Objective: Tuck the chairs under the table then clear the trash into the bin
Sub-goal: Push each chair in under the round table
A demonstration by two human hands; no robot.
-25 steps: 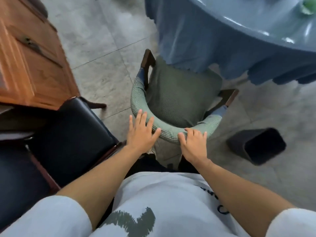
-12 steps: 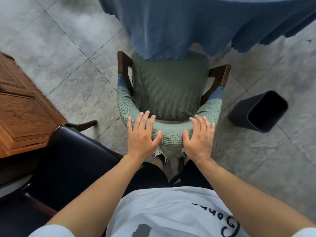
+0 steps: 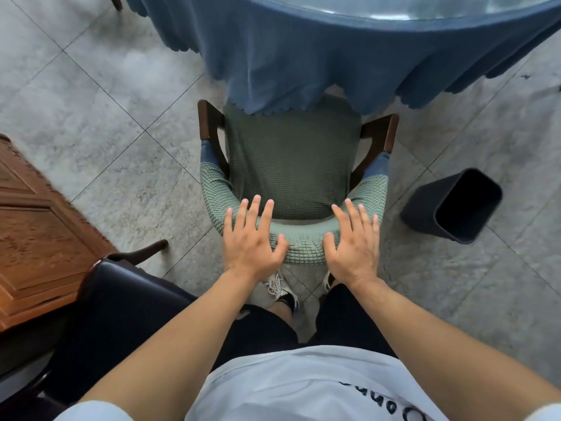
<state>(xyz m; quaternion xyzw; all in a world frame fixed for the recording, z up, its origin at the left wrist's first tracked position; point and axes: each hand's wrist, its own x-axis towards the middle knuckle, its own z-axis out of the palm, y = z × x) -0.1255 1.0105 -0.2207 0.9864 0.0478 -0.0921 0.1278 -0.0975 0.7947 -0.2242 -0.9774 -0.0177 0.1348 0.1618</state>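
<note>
Pushed farther under the tablecloth (image 3: 303,56), chair (image 3: 291,159) backrest lies beneath both flat, open hands (image 3: 300,238).

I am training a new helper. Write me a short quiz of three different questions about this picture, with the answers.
1. True or false: both hands lie flat and open on the green chair's backrest.
2. The dark bin is: A) upright, B) tipped on its side, C) under the table.
3. What hangs over the front of the chair seat?

Key: 1 true: left hand, right hand. 2 B. 3 the blue tablecloth.
</note>
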